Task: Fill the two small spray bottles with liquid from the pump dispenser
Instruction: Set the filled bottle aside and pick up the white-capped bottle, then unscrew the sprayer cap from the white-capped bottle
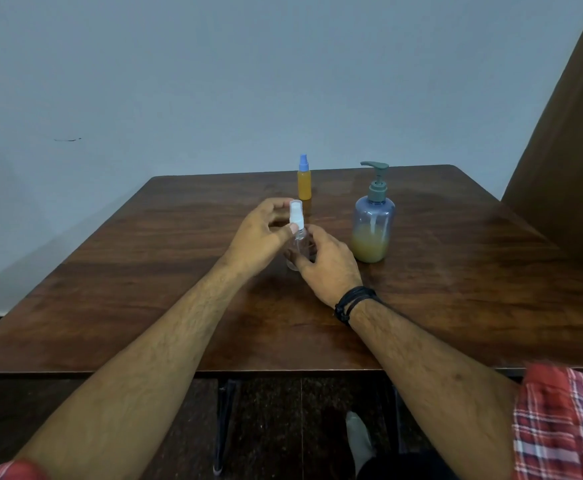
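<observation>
1. Our right hand point(324, 268) grips the clear spray bottle point(300, 245) standing mid-worktop point(144, 271).
2. Our left hand point(259, 237) pinches its white cap point(296, 214).
3. The filled orange spray bottle point(304, 183) and pump dispenser point(374, 220) stand behind.

A dark reddish-brown grained bench point(144, 271) is carrying a clear spray bottle point(300, 245) wearing a white cap, an orange-filled spray bottle point(304, 185) showing a blue top, and a bluish pump dispenser point(374, 223) holding yellow-orange liquid under a grey-green pump, while red-and-white plaid sleeves point(567, 424) are framing a black wristband point(354, 301).
</observation>
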